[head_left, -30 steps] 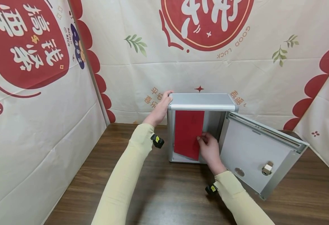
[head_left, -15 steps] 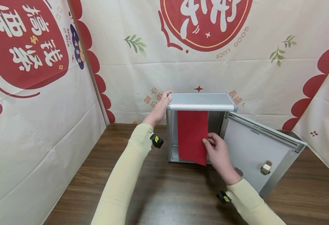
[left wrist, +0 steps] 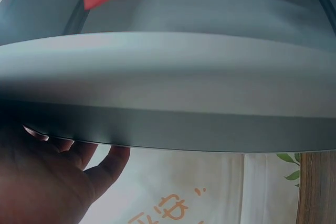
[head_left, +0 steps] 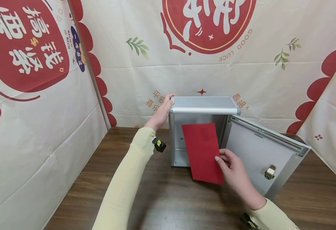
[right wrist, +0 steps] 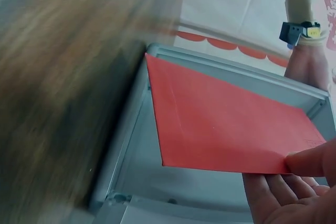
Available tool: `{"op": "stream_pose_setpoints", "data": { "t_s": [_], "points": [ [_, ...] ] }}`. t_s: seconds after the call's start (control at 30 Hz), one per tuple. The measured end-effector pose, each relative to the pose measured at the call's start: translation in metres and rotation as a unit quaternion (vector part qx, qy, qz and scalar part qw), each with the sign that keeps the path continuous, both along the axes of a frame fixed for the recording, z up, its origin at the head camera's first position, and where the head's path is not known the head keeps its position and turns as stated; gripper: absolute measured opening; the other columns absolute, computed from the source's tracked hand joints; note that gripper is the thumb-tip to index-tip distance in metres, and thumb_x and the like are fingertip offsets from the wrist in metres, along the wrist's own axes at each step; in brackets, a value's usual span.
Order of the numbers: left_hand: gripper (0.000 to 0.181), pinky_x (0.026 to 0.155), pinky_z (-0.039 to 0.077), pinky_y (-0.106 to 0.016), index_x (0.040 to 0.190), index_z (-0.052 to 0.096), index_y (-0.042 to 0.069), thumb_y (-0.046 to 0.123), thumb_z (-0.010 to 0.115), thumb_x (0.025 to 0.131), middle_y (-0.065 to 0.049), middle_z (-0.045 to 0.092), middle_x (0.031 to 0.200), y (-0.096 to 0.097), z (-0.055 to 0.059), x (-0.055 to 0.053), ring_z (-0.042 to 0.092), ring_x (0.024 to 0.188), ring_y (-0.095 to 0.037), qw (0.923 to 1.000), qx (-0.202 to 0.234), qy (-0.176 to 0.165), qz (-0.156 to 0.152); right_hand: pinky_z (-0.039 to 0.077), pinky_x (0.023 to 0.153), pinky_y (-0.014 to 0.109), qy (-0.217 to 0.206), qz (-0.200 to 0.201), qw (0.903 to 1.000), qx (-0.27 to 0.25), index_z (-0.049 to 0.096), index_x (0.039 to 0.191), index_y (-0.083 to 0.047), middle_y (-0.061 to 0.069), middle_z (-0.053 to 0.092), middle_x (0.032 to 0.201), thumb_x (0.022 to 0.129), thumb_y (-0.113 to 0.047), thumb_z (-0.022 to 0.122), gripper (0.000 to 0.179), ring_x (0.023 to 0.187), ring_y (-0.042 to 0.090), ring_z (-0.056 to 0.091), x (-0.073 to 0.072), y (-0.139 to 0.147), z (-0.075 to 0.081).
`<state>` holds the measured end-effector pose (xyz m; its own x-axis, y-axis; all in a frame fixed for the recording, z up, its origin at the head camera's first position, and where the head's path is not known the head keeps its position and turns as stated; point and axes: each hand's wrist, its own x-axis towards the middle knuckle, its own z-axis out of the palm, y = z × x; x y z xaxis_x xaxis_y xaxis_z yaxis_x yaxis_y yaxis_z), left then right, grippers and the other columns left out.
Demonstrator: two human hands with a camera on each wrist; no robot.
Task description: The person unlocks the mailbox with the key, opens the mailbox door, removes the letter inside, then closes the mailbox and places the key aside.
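A silver-grey metal letter box (head_left: 204,102) stands on the table with its front open. My left hand (head_left: 160,113) grips the box's upper left corner; in the left wrist view its fingers (left wrist: 111,167) bend against the outer wall. My right hand (head_left: 238,174) pinches a red envelope (head_left: 203,153) by its right edge, thumb in front and fingers behind. The envelope hangs tilted before the opening, its lower end in front of the box. Faint print shows near its upper right. Behind it, part of the box's interior is hidden.
The box's door (head_left: 251,148) is swung out to the right, with a metal lock (head_left: 270,172) on its inner face. Brown wood-grain table (head_left: 159,201) lies beneath. Printed white cloth (head_left: 228,73) hangs behind and at both sides.
My right hand has drawn the red envelope out of the box, toward me, down and slightly right. My left hand has stayed on the box's corner.
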<state>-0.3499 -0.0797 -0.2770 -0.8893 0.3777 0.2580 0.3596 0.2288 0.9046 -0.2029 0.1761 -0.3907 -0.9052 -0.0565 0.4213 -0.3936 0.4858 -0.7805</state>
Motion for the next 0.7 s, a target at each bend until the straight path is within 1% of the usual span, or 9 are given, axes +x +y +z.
{"op": "stream_pose_setpoints", "data": {
  "t_s": [0.1, 0.33, 0.43, 0.5, 0.6, 0.7],
  "points": [
    [0.048, 0.106, 0.026, -0.044, 0.144, 0.025, 0.022, 0.04, 0.023, 0.1, -0.005, 0.033, 0.144, 0.0, 0.0, 0.001, 0.03, 0.132, -0.018, 1.0, 0.001, -0.001, -0.003, 0.05, 0.061, 0.025, 0.012, -0.006, 0.9997, 0.02, 0.06, 0.106, 0.001, 0.012, 0.069, 0.092, 0.092, 0.0, 0.06, 0.015, 0.072, 0.015, 0.064, 0.007, 0.004, -0.001],
    [0.048, 0.105, 0.027, -0.045, 0.144, 0.025, 0.023, 0.04, 0.023, 0.1, -0.005, 0.034, 0.143, -0.001, 0.002, 0.002, 0.031, 0.13, -0.019, 1.0, 0.0, -0.001, 0.002, 0.052, 0.063, 0.027, -0.014, -0.013, 0.9981, 0.058, 0.06, 0.109, -0.003, 0.008, 0.069, 0.093, 0.092, -0.005, 0.061, 0.016, 0.076, 0.016, 0.064, 0.019, 0.011, 0.005],
    [0.048, 0.106, 0.026, -0.044, 0.144, 0.025, 0.022, 0.04, 0.024, 0.1, -0.005, 0.033, 0.144, 0.0, 0.002, 0.002, 0.03, 0.131, -0.019, 1.0, 0.001, 0.001, 0.0, 0.053, 0.063, 0.027, -0.011, -0.014, 0.9972, 0.073, 0.06, 0.11, -0.004, 0.008, 0.069, 0.095, 0.092, -0.004, 0.061, 0.018, 0.078, 0.016, 0.064, 0.024, 0.013, 0.008],
    [0.048, 0.106, 0.025, -0.044, 0.145, 0.025, 0.022, 0.039, 0.024, 0.1, -0.005, 0.033, 0.144, 0.0, 0.002, 0.002, 0.03, 0.132, -0.019, 1.0, 0.003, 0.0, -0.001, 0.053, 0.063, 0.026, 0.005, -0.011, 0.9959, 0.089, 0.061, 0.109, -0.005, 0.008, 0.069, 0.095, 0.091, -0.002, 0.062, 0.019, 0.079, 0.016, 0.066, 0.027, 0.014, 0.009],
    [0.048, 0.106, 0.025, -0.044, 0.145, 0.025, 0.023, 0.04, 0.024, 0.1, -0.005, 0.033, 0.145, 0.0, 0.001, 0.001, 0.03, 0.132, -0.018, 1.0, 0.002, -0.003, -0.001, 0.054, 0.061, 0.026, 0.05, -0.006, 0.9906, 0.127, 0.063, 0.108, -0.007, 0.007, 0.07, 0.095, 0.087, 0.003, 0.065, 0.023, 0.078, 0.016, 0.067, 0.033, 0.014, 0.011],
    [0.049, 0.107, 0.024, -0.044, 0.145, 0.025, 0.022, 0.04, 0.024, 0.1, -0.006, 0.033, 0.145, 0.0, 0.001, 0.001, 0.03, 0.132, -0.019, 1.0, 0.004, -0.002, -0.001, 0.054, 0.059, 0.028, 0.101, -0.006, 0.9769, 0.189, 0.065, 0.109, -0.011, 0.004, 0.07, 0.094, 0.083, 0.005, 0.069, 0.031, 0.076, 0.014, 0.067, 0.04, 0.012, 0.01]
  ]
}}
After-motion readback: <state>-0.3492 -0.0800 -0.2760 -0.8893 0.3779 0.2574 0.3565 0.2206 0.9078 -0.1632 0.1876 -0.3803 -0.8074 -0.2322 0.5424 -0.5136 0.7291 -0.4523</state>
